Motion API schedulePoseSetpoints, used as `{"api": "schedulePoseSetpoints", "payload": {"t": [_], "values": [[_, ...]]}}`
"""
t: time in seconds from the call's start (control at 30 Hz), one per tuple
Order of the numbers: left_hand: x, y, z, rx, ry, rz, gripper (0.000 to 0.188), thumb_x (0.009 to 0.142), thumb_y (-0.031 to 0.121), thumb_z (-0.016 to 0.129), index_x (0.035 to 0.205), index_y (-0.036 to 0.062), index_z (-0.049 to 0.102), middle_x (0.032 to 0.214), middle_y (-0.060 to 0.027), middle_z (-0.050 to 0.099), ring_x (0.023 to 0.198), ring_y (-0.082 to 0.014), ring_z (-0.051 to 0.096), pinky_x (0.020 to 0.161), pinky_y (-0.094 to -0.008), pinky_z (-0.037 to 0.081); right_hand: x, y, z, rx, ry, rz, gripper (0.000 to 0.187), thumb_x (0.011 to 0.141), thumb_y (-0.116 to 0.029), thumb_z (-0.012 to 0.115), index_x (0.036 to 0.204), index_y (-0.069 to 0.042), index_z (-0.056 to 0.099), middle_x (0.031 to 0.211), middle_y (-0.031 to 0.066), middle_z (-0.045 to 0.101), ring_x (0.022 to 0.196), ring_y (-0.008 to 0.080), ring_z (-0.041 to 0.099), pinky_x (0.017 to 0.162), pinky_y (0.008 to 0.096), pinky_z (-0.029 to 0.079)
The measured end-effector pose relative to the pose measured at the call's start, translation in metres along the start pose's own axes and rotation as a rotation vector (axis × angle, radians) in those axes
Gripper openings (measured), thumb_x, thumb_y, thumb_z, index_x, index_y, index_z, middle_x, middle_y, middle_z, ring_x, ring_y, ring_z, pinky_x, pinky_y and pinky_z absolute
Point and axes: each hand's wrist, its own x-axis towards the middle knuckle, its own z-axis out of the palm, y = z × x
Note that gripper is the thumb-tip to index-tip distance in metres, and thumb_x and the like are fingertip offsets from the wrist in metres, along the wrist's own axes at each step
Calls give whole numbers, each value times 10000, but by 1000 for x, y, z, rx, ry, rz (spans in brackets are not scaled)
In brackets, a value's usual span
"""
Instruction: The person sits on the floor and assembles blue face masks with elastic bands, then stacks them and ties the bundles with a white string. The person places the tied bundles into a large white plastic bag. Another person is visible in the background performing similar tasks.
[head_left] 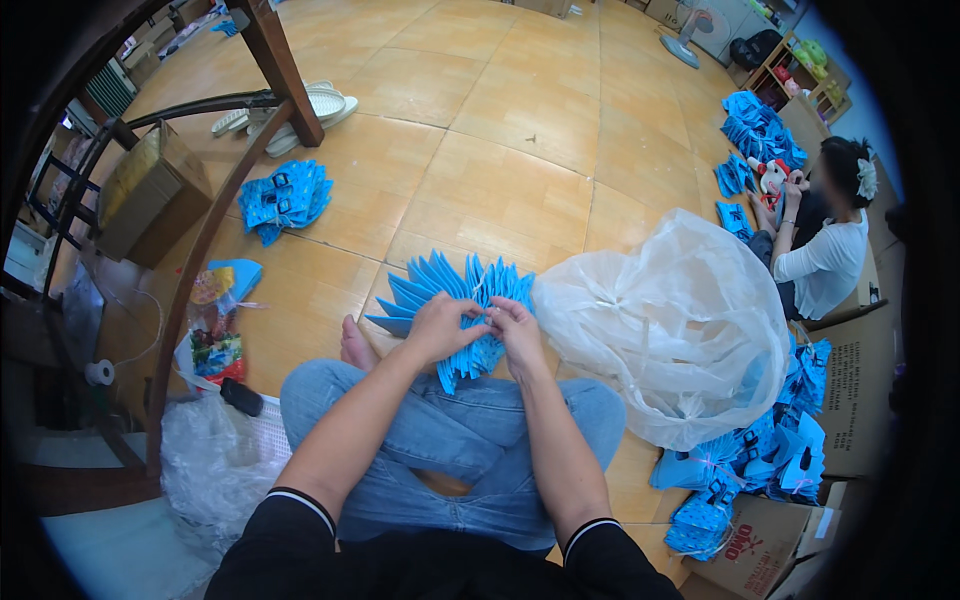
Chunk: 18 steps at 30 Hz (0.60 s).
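A fanned bundle of thin blue cards [415, 288] lies in front of my crossed legs, its pieces spread out to the left and the far side. My left hand [440, 326] reaches over the middle of the bundle, thumb and fingertips pinched together. Right beside it, my right hand [516, 338] is pinched too, and the fingertips of both nearly meet. A thin pale strand [482, 283] shows across the cards just beyond them. Whatever sits between my fingertips is too small to make out.
A large translucent plastic bag [670, 325] lies at my right, with tied blue bundles [700, 468] and cardboard boxes [755, 540] behind it. Another blue stack [286, 200] sits at far left near a wooden frame [190, 290]. A co-worker [825, 230] sits at right, handling something.
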Motion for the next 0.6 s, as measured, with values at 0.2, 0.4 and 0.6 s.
{"api": "schedulePoseSetpoints", "payload": {"t": [0.2, 0.4, 0.6], "values": [[2, 1, 1, -57, 66, -4, 294, 773, 369, 730, 971, 152, 731, 839, -109, 678, 818, -283, 594, 732, -407, 485, -12, -13, 1, 245, -188, 40, 271, 914, -60, 615, 1176, -4, 578, 1014, 97, 676, 900, 131, 642, 803, 248, 520], [1, 5, 7, -69, 104, -95, 274, 776, 357, 721, 940, 137, 732, 839, -109, 675, 815, -293, 590, 736, -405, 484, -12, -4, 11, -63, -104, -226, 235, 914, -34, 606, 1144, 13, 596, 1030, 116, 682, 942, 153, 648, 841, 251, 506], [1, 4, 10, 11, 97, -69, 256, 764, 328, 724, 907, 115, 728, 904, -68, 684, 864, -289, 592, 771, -392, 480, -8, -1, 11, -25, 45, -264, 203, 912, -42, 612, 1106, 16, 605, 1010, 107, 684, 942, 133, 641, 824, 240, 498]]}}
